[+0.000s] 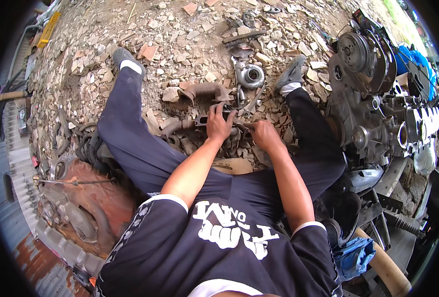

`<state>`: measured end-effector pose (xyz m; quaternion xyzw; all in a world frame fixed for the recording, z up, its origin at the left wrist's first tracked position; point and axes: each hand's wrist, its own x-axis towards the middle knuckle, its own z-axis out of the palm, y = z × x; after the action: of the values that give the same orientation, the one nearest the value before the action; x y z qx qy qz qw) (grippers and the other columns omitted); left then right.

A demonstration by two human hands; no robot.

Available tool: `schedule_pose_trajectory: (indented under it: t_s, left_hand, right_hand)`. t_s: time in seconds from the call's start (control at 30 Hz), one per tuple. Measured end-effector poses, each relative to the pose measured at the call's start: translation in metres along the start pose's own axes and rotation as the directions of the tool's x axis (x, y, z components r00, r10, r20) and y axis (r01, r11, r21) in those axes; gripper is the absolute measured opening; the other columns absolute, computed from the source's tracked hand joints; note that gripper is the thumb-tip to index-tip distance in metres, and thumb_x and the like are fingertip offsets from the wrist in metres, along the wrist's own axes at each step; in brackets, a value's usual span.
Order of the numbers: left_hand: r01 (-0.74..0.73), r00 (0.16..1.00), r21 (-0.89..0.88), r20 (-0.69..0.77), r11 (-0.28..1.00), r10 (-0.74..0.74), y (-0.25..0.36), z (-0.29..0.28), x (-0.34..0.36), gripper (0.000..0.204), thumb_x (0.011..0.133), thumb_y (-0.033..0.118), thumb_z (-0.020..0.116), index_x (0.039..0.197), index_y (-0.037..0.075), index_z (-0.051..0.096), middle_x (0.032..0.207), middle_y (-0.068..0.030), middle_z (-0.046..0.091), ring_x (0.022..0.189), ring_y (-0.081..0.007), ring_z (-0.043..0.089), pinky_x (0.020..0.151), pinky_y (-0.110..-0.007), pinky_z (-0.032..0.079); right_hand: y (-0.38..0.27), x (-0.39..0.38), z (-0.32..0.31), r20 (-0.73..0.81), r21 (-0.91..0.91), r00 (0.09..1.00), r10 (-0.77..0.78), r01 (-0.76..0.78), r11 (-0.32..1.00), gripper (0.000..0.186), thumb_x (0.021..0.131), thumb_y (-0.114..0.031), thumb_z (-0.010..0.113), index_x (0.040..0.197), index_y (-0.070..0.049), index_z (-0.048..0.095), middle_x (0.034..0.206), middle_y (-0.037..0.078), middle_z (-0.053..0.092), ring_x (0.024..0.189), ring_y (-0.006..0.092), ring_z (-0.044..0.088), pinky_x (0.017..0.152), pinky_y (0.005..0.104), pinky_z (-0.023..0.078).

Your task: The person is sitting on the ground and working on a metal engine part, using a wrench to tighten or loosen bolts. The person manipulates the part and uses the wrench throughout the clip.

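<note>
A rusty exhaust manifold (180, 125) with a flat flange lies on the stones between my spread legs. My left hand (219, 123) is closed over its middle, fingers bent around the metal. Close on the right, my right hand (265, 134) is closed with curled fingers at the manifold's right part; what it pinches is too small to make out. Just beyond the hands lies a rusty curved pipe (207, 92). Farther out sits a turbocharger (250, 75) with a round silver housing. A wrench (255, 100) rests on the stones next to it.
Broken stone and tile pieces (175, 44) cover the ground. An engine block (353, 104) with a pulley stands by my right leg. Greasy metal parts (81, 213) and hoses lie at my left. A blue plastic bag (356, 257) is at the lower right, near a pole.
</note>
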<state>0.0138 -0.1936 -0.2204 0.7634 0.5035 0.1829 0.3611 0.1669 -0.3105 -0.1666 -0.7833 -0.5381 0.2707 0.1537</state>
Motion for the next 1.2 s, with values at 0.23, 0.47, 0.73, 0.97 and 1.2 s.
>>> schedule_pose_trajectory:
  t_s: [0.23, 0.47, 0.73, 0.97, 1.2]
  left_hand:
    - [-0.148, 0.988, 0.059, 0.056, 0.987, 0.144, -0.008, -0.002, -0.011, 0.057, 0.095, 0.047, 0.065, 0.135, 0.010, 0.054, 0.126, -0.0201, 0.054, 0.117, -0.0418, 0.055, 0.098, -0.047, 0.048]
    - [-0.157, 0.984, -0.001, 0.091, 0.988, 0.156, -0.002, 0.000, -0.010, 0.057, 0.095, 0.045, 0.066, 0.136, 0.008, 0.053, 0.128, -0.0213, 0.052, 0.119, -0.0416, 0.054, 0.101, -0.048, 0.045]
    - [-0.104, 0.982, 0.073, 0.164, 0.992, 0.091, -0.013, 0.002, -0.002, 0.059, 0.100, 0.047, 0.058, 0.143, 0.009, 0.045, 0.137, -0.0211, 0.048, 0.123, -0.0421, 0.053, 0.104, -0.048, 0.044]
    - [-0.090, 0.950, 0.079, 0.306, 0.993, 0.062, -0.014, -0.019, 0.008, 0.056, 0.101, 0.041, 0.058, 0.148, 0.016, 0.043, 0.143, -0.0229, 0.047, 0.130, -0.0424, 0.050, 0.105, -0.048, 0.044]
    - [-0.151, 0.950, 0.057, 0.285, 0.987, 0.129, -0.018, -0.025, 0.002, 0.053, 0.098, 0.034, 0.064, 0.147, 0.020, 0.047, 0.143, -0.0167, 0.051, 0.129, -0.0395, 0.053, 0.105, -0.046, 0.046]
  right_hand:
    - [-0.051, -0.007, -0.001, 0.076, 0.008, 0.994, 0.081, -0.082, 0.997, 0.022, 0.081, -0.008, 0.057, 0.085, 0.008, 0.070, 0.083, 0.033, 0.068, 0.084, 0.0493, 0.069, 0.080, 0.0540, 0.057]
    - [-0.048, -0.009, 0.025, 0.144, -0.068, 0.971, 0.190, -0.182, 0.981, 0.026, 0.081, -0.010, 0.060, 0.100, 0.002, 0.072, 0.095, 0.031, 0.070, 0.093, 0.0465, 0.069, 0.087, 0.0520, 0.055]
    - [0.053, 0.011, 0.032, 0.268, 0.126, 0.945, 0.189, -0.229, 0.965, 0.034, 0.087, -0.013, 0.068, 0.119, -0.020, 0.074, 0.111, 0.020, 0.072, 0.105, 0.0380, 0.068, 0.092, 0.0443, 0.054]
    - [0.061, 0.034, 0.038, 0.329, -0.124, 0.868, 0.373, -0.351, 0.928, 0.032, 0.084, -0.008, 0.063, 0.113, -0.001, 0.073, 0.123, 0.023, 0.067, 0.116, 0.0393, 0.065, 0.096, 0.0498, 0.054]
    - [0.033, 0.020, 0.006, 0.149, 0.333, 0.915, 0.376, -0.404, 0.852, 0.031, 0.083, -0.008, 0.072, 0.113, 0.000, 0.072, 0.100, 0.017, 0.075, 0.094, 0.0298, 0.070, 0.085, 0.0409, 0.054]
